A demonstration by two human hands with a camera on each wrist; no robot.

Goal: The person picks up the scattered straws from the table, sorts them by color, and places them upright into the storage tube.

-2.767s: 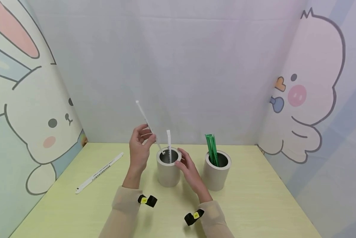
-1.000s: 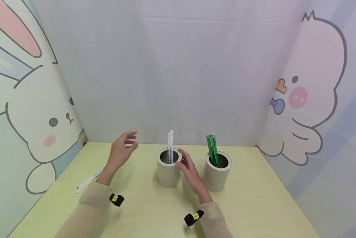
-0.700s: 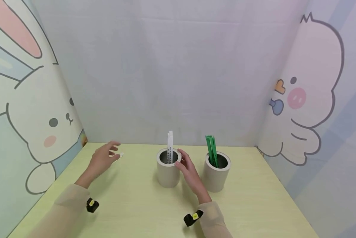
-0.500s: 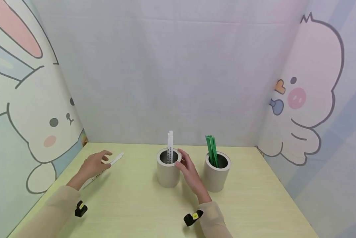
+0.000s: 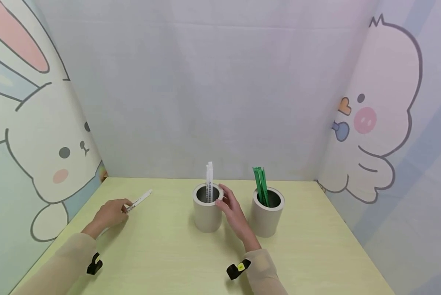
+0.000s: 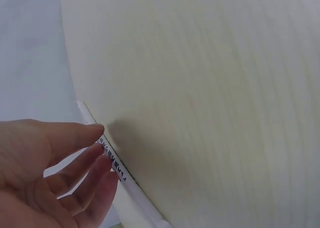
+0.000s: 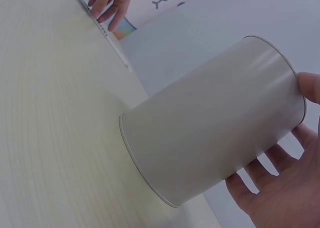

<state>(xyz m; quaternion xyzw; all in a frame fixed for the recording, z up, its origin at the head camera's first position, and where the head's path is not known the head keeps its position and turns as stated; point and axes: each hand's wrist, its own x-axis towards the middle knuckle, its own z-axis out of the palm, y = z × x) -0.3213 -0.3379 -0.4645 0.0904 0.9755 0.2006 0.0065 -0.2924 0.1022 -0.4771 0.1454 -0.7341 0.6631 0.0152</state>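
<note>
My left hand (image 5: 110, 213) is low over the left side of the table and pinches a slim white straw (image 5: 141, 199) in a printed paper wrapper, which lies on the tabletop. In the left wrist view, thumb and fingertips meet the wrapped straw (image 6: 131, 188) from either side. A beige cylindrical cup (image 5: 207, 217) with a dark inside stands upright in the middle, holding white wrapped straws (image 5: 209, 178). My right hand (image 5: 237, 215) holds this cup by its right side, thumb at the rim. The right wrist view shows the cup (image 7: 215, 123) with fingers along its wall.
A second beige cup (image 5: 266, 221) stands right of the first, holding several green wrapped straws (image 5: 261, 186). The pale wooden table (image 5: 309, 254) meets a plain cloth backdrop (image 5: 220, 94) behind. Side panels carry cartoon animals.
My left hand has put a white straw into the middle cup, let go, moved left and down, and taken hold of the one on the table. My right hand stays on the cup.
</note>
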